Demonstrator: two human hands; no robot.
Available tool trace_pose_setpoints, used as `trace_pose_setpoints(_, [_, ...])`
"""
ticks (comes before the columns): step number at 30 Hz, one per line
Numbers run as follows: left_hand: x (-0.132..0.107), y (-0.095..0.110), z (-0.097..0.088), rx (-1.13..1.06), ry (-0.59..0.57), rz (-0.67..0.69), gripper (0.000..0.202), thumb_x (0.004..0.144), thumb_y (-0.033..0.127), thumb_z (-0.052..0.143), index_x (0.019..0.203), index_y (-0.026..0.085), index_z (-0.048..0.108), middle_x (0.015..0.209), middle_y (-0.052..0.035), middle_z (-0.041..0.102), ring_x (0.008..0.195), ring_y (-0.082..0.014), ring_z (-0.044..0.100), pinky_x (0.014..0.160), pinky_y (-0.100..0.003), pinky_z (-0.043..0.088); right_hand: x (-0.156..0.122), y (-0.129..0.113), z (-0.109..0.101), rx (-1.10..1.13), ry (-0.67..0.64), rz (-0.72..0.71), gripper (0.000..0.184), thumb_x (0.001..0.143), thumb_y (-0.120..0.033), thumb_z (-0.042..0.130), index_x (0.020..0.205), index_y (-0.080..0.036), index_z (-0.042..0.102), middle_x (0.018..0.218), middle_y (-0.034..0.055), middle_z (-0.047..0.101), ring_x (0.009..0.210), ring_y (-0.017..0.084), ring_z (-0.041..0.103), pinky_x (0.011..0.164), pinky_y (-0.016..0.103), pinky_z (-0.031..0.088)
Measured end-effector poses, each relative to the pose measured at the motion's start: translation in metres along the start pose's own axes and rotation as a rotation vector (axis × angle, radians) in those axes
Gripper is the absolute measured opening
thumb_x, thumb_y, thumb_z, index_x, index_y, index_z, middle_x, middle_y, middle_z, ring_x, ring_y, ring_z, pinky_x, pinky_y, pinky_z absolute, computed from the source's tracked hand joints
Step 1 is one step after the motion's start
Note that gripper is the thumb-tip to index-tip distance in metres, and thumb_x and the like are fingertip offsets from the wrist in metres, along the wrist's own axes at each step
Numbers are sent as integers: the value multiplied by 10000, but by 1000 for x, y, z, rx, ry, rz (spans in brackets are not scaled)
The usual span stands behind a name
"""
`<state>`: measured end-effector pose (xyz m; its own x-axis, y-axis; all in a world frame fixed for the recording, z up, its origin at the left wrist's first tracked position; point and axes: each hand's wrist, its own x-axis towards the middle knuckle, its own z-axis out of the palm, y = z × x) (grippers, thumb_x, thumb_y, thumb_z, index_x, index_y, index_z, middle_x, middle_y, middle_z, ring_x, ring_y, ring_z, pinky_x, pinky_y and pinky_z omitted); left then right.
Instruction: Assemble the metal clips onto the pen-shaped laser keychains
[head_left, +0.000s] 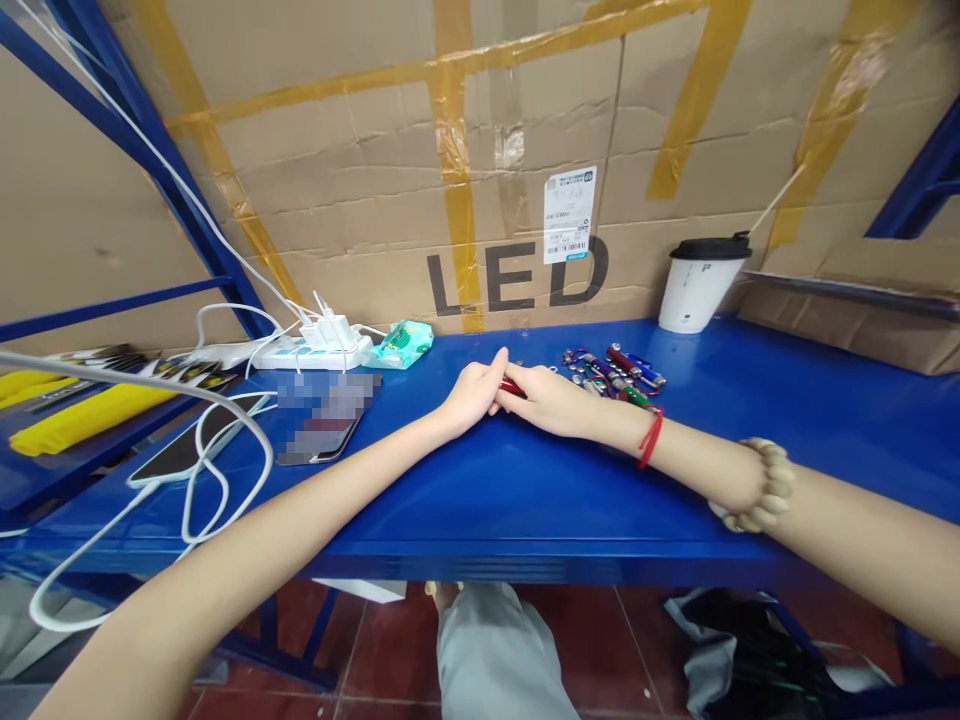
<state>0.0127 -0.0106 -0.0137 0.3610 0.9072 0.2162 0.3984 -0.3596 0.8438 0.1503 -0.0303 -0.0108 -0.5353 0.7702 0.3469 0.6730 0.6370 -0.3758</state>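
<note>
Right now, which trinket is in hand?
The red trinket, gripped where left hand and right hand meet; the other trinkets lie bunched on the table.

blue table with phones, power strip, packet, colourful cylinders, cup

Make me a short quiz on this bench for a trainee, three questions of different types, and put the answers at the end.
1. True or false: the left hand and the right hand meet above the blue table, with a red cylinder showing between them.

2. Multiple choice: which of these stands farther right in the picture than the pile of small coloured cylinders?
A) the teal packet
B) the white cup with a black lid
C) the white power strip

3. Fill in the blank: the black letters on the cardboard behind the table spell ____.

Key: 1. True. 2. B. 3. LED.
</note>
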Motion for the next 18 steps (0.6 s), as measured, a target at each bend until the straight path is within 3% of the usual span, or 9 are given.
trace_pose_setpoints(7, [6, -5, -5, -28, 225, -41, 608, 893, 460, 270, 360, 180, 357, 328, 21, 362, 355, -75, 342, 471, -228, 290, 3, -2, -1, 72, 153, -122, 293, 909, -275, 410, 1139, -156, 546, 1115, 98, 618, 1000, 199, 577, 854, 319, 432])
trace_pose_setpoints(11, [7, -5, -6, -38, 319, -90, 572, 878, 460, 289, 390, 181, 396, 332, 16, 371, 362, -90, 357, 466, -234, 288, 3, -5, -5, -34, 197, -76, 316, 907, -317, 412, 1113, -170, 600, 987, 87, 644, 876, 194, 589, 778, 303, 435])
trace_pose_setpoints(18, [8, -5, -11, -136, 371, -193, 509, 857, 372, 273, 420, 182, 450, 311, 16, 345, 352, -105, 353, 445, -236, 275, 1, -6, -9, -72, 251, 25, 340, 901, -418, 387, 841, -184, 627, 824, 39, 642, 736, 156, 564, 646, 241, 382])
